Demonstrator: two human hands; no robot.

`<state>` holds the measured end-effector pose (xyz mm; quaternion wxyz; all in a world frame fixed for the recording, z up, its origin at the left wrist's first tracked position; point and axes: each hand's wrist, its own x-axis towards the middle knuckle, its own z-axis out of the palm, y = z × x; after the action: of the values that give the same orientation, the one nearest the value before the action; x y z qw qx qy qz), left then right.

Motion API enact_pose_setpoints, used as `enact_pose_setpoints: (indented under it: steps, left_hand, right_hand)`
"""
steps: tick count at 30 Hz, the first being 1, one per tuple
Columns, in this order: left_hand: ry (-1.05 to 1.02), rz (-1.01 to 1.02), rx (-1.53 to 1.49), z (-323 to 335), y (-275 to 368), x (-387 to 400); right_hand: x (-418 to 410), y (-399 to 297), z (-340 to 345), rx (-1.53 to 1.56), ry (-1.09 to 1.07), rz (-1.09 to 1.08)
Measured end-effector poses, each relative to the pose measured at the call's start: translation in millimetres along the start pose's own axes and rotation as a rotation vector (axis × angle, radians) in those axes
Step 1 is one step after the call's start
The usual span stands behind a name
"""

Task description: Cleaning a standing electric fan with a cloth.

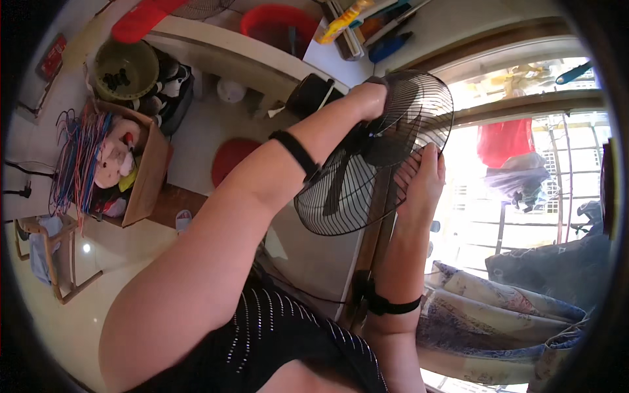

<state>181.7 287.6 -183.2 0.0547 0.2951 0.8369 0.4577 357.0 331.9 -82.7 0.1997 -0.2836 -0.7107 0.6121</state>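
A black wire fan guard (339,206) with dark blades behind it stands tilted before me. My left hand (369,100) is at its upper edge, pressing what looks like a dark greyish cloth (392,93) against the wires; its fingers are mostly hidden. My right hand (422,177) grips the guard's right rim, thumb up and fingertips on the wires. Behind the grille shows the round fan hub (385,150). Both forearms wear black straps.
A windowsill with a wooden frame (530,104) and hanging laundry (516,172) lie right. Patterned fabric (481,324) hangs lower right. At left are a cardboard box (147,182) with clothes hangers (81,162), a basin (125,69) and a small wooden rack (66,260). Brushes (346,22) lie on the ledge above.
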Motion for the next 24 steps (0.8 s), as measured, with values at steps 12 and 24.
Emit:
enact_pose_setpoints:
  steps: [12,24]
  left_hand:
    - [0.188,0.156,-0.483,26,-2,-160]
    - [0.115,0.069,-0.402,29,9,-53]
  right_hand:
    - [13,-1,-14,-0.051,-0.041,0.019]
    - [21,-3,-16,-0.039,0.038,0.006]
